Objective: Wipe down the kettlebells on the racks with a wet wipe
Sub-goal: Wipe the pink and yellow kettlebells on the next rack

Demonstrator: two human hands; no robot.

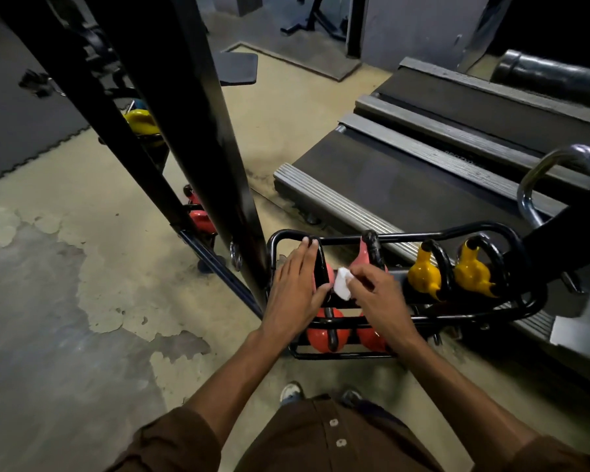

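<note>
Black rack (pixel 440 233) holds yellow kettlebells (pixel 423 275); right hand (pixel 384 298) pinches a wipe (pixel 342 284).

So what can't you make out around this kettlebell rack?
All in the head view:
- Leftmost kettlebell: mostly under the left hand.
- Pink kettlebell: body behind the right hand and wet wipe.
- Lower red kettlebell: crossed by the right forearm.
- Far yellow kettlebell: mostly behind the black post.
</note>
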